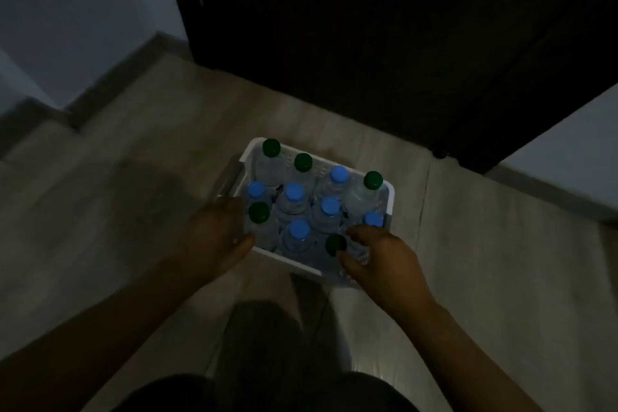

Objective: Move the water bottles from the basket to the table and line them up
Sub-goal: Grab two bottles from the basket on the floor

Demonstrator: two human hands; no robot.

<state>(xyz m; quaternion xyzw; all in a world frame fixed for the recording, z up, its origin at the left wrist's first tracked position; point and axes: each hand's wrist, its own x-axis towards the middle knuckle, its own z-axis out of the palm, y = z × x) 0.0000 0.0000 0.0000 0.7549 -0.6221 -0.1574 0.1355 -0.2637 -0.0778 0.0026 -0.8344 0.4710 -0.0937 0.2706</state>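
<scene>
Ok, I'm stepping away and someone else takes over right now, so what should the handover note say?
Left hand: against the left wall of the basket; grip unclear in the dim frame.
Right hand: fingers curled at the near green-capped bottle; hold unclear.
Bottles: eleven visible, all standing in the basket, which is on the floor.
Done: none taken out.
Left: move and line up every bottle; no table in view.

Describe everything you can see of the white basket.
The basket is white, rectangular and plastic-looking, with small perforations in its far wall. It sits level on the pale floor, packed with eleven upright clear bottles, six blue-capped and five green-capped. The left hand lies against its left rim and the right hand covers its near right corner; blur hides whether either grips it.
</scene>
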